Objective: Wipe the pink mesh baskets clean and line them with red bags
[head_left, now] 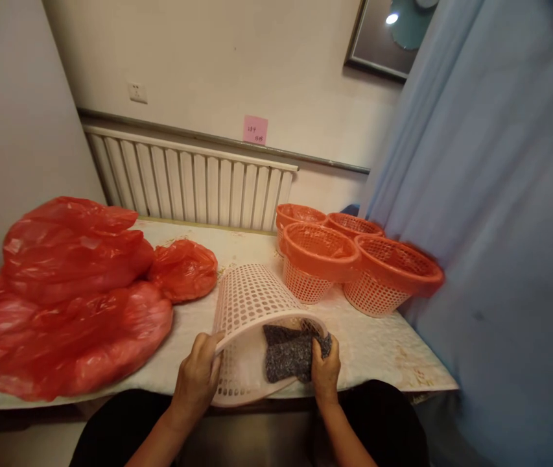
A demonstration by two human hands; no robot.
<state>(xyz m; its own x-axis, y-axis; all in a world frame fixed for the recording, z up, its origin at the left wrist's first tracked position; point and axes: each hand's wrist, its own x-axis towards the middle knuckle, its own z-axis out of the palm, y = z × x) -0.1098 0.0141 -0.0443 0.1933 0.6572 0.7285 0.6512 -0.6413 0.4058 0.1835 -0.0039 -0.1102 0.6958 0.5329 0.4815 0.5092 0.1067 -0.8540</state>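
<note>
A pale pink perforated basket (251, 295) lies tipped on its side at the table's front edge, its mouth facing me. My left hand (199, 371) grips the rim on the left side. At the mouth's right side, my right hand (325, 371) is closed on a dark grey speckled cloth (286, 357), which hangs across the opening. The fingertips of my right hand are partly hidden by the cloth.
Red plastic bags (76, 311) fill the table's left side, with a smaller red bag (183, 269) beside them. Several baskets with red liners, including a front one (312, 279), stand at the right by a blue curtain (500, 227). A radiator (193, 181) is behind the table (378, 350).
</note>
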